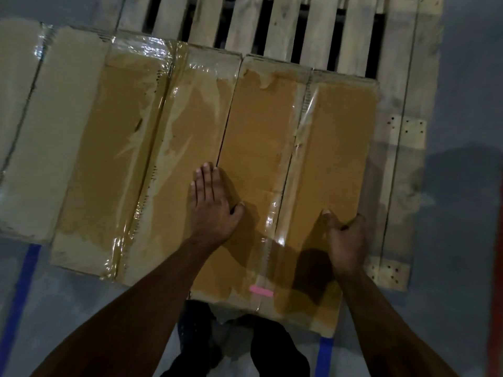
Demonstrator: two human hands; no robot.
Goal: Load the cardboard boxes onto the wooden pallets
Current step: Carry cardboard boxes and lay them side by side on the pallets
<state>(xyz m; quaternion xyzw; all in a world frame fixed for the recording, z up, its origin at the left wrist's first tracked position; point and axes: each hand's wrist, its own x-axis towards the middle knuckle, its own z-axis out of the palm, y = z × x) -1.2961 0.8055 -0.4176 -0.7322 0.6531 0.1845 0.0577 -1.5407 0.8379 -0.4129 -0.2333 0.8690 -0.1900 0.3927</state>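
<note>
Under the fingers: top of the nearest cardboard box (258,159), brown, sealed with clear tape.
Left hand (211,205): fingers (202,183) straight and together, laid flat on the box top near its left edge; thumb spread to the right.
Right hand (344,240): fingers curled over the box's right edge and hidden below it; thumb (328,216) on top; the hand grips the box.
Pink label (261,291): small strip on the tape seam, nearer the person than both hands, between the forearms.
Second box (117,159): just left of the left hand, side by side with the first and touching it; taped the same way.
Third box (19,104): further left, paler, cut off by the frame edge.
Wooden pallet (394,104): beneath the boxes; bare slats show beyond the fingertips and to the right of the right hand.
Floor (462,186): grey, around the pallet; blue line (19,300) left of the left forearm, another below the nearest box.
</note>
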